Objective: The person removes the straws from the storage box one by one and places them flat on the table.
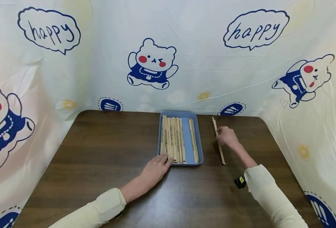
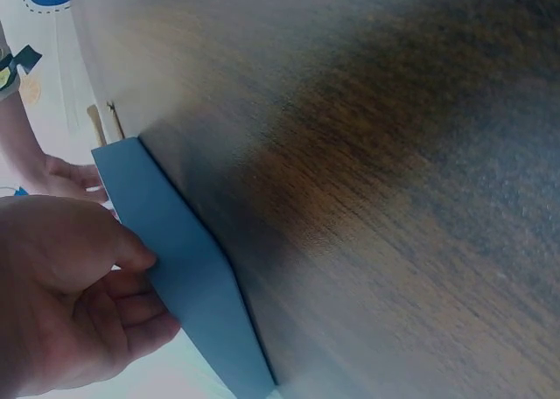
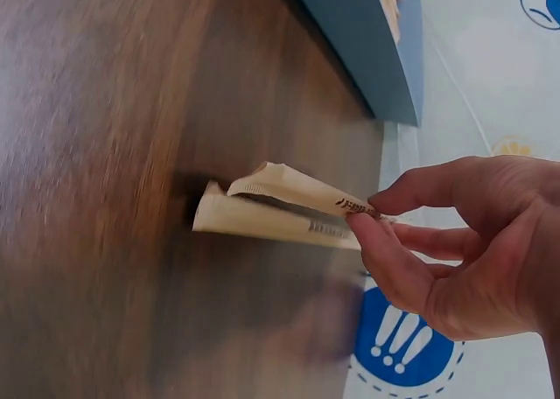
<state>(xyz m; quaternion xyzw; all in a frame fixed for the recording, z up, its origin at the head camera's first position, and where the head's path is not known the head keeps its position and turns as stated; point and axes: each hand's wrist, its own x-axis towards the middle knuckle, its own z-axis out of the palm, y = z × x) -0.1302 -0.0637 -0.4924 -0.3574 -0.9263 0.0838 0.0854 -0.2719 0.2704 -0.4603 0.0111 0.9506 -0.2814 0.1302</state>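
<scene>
A shallow blue tray (image 1: 188,139) holds several slim paper-wrapped sticks (image 1: 172,136) in a row. My left hand (image 1: 155,169) grips the tray at its near left corner. In the left wrist view, the thumb (image 2: 131,250) is against the outer wall, with curled fingers (image 2: 144,320) beside it. Right of the tray, my right hand (image 1: 227,136) pinches a paper-wrapped stick (image 3: 297,189) between thumb and fingertips. Close under it a second wrapped stick (image 3: 249,220) lies on the table. Both sleeves carry dark print, and their far ends are hidden behind the fingers.
Inside the tray, a bare strip separates the larger row from a few sticks (image 1: 193,141) at the right wall. Patterned cloth (image 1: 199,69) surrounds the back and sides of the dark wooden table (image 1: 99,145). A black device (image 1: 240,182) is at my right cuff.
</scene>
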